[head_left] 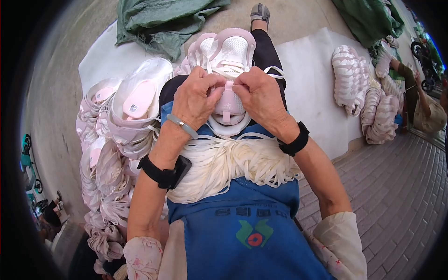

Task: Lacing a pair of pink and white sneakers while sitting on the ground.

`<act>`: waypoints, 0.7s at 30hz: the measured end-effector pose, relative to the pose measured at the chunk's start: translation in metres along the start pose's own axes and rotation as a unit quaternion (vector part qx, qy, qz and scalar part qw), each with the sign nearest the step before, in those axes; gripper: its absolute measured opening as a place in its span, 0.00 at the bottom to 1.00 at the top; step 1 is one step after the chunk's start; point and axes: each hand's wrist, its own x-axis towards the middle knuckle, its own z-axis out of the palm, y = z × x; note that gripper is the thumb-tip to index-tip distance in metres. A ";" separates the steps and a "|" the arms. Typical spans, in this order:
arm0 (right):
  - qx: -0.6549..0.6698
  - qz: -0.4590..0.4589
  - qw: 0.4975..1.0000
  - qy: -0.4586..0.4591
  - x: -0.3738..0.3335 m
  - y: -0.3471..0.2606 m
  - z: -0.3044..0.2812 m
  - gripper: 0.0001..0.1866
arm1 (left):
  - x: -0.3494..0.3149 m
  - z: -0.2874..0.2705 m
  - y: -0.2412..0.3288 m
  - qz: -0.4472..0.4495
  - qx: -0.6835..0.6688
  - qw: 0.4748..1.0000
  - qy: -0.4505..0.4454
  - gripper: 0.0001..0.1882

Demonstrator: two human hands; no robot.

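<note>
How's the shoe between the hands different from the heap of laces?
The shoe is pink and white; the heap is cream. The shoe has one rounded shape; the heap is many loose strands. The heap lies on the apron; the shoe is farther out. Both are pale.

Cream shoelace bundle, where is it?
In the head view, the shoelace bundle lies centrally on the blue apron, below the pink-white shoe upper and right of the left black wristband.

Shoe upper (228, 100) between left hand (199, 95) and right hand (262, 95), laces (238, 161) across apron (224, 233), uppers (130, 135) stacked left, bundles (349, 77) right
</note>
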 end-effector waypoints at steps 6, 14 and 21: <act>-0.137 -0.058 0.989 0.013 -0.010 -0.013 -0.001 0.04 | -0.002 0.002 0.004 0.015 0.041 0.999 0.015 0.06; -0.120 -0.066 0.990 0.016 -0.005 -0.007 0.001 0.04 | -0.001 0.002 0.004 0.020 0.049 0.998 0.015 0.05; -0.166 -0.056 0.984 0.022 -0.013 -0.015 -0.003 0.04 | -0.001 0.001 0.003 0.016 0.034 0.999 -0.006 0.05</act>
